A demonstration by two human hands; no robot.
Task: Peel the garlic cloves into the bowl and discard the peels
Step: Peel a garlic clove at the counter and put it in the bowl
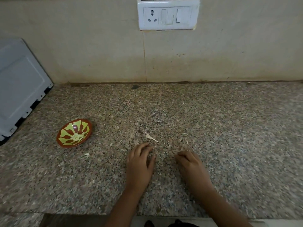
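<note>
Head view: I see both hands palm-down on the speckled stone worktop [229, 128], near its front edge.
Left hand [141, 163]: fingers relaxed and slightly spread, tips resting on the worktop, holding nothing that I can see.
Right hand [191, 164]: fingers curled under toward the palm; I cannot tell whether they pinch anything.
Bowl [65, 128]: red with yellow-green petals, well to the left of the hands, tilted toward me.
Garlic cloves [77, 137]: a pale heap in the bottom of the bowl.
Peel [151, 138]: a thin pale scrap just beyond the left fingertips.
Second scrap [86, 155]: near the bowl's front.
Wall: white socket plate [168, 14] above.
Far left: grey appliance [19, 86].
</note>
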